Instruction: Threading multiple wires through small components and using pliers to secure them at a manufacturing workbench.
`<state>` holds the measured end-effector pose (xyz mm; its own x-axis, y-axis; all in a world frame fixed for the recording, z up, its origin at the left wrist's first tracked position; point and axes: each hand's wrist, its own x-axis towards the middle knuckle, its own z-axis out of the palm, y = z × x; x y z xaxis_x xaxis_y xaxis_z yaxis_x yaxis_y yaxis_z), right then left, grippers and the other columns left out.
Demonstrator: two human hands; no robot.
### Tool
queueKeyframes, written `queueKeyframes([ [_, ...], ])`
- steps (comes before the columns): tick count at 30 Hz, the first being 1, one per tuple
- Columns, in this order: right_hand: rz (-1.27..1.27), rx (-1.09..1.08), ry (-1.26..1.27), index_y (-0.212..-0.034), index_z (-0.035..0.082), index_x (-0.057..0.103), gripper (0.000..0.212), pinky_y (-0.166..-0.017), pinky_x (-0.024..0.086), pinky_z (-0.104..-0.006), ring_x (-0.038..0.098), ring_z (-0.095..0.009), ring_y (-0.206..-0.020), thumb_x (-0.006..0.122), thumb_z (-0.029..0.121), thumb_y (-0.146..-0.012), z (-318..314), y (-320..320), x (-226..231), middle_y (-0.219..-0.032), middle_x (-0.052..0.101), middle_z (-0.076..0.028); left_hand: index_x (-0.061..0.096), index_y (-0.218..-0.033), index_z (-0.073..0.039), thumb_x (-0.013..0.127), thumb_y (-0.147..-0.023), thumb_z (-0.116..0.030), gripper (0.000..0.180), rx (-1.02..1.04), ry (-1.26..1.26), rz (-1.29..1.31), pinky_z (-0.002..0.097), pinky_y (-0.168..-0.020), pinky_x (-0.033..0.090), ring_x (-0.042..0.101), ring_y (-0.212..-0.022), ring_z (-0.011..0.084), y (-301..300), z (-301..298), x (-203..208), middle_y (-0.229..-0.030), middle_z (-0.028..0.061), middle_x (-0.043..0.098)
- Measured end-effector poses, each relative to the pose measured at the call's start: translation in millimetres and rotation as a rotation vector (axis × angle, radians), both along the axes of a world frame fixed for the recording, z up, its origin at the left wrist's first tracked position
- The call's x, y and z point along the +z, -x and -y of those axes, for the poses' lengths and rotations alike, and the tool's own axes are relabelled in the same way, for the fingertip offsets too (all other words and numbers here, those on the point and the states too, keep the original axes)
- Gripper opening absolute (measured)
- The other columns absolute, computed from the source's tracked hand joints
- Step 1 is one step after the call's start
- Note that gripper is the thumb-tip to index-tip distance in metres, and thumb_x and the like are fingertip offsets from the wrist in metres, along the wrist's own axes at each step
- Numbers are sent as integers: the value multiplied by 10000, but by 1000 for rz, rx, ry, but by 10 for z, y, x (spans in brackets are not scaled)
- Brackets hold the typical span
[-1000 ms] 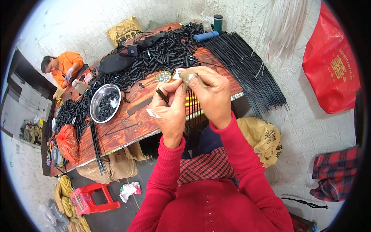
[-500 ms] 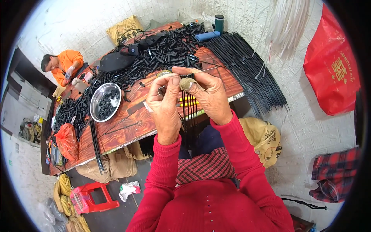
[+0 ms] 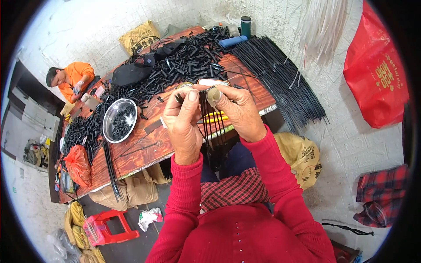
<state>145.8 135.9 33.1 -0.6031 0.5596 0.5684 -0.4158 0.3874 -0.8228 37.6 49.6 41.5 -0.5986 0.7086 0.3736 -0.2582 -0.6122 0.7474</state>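
Several thin black rods (image 3: 209, 125) hang side by side below my fingers, their upper ends pinched close together. My left hand (image 3: 184, 125) is closed on the left side of this row, thumb pointing up. On the other side my right hand (image 3: 240, 113) is closed too, its thumb wrapped in a tan cover (image 3: 213, 95). The fingers partly hide the rods' top ends. Beyond my hands lies a flat pale object with a rounded edge (image 3: 213, 82). Yellow sticks (image 3: 215, 117) show behind the rods near the table edge.
A steel bowl (image 3: 105, 127) of small black rings sits left on the wooden table (image 3: 149, 153). Black tubular parts (image 3: 169, 72) are heaped behind. Long black rods (image 3: 280, 74) lie right. A co-worker in orange (image 3: 79, 72) works far left. A red stool (image 3: 98, 228) stands below.
My right fingers have drawn in from their outstretched pose, and the thin rod that pointed right no longer shows there. The hanging rods fan out slightly more. The pale flat object has come into view.
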Motion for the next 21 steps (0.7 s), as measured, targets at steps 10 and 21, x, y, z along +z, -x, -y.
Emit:
queueKeyframes([
  [10, 51, 11, 198, -1232, -26, 604, 358, -826, 501, -238, 593, -72, -894, 644, 167, -934, 72, -13, 45, -1018, 656, -17, 639, -980, -72, 665, -912, -157, 112, -67, -18, 99, 166, -467, 209, 326, -529, -19, 24, -19, -29, -681, -103, 494],
  [21, -73, 157, 292, -1032, -4, 603, 159, -773, 494, -236, 562, -55, -852, 649, 97, -917, 184, -18, 142, -920, 609, 11, 619, -1028, -48, 627, -925, -172, 162, -164, 1, 113, 156, -484, 284, 404, -569, 2, 124, 14, -60, -819, -50, 590],
])
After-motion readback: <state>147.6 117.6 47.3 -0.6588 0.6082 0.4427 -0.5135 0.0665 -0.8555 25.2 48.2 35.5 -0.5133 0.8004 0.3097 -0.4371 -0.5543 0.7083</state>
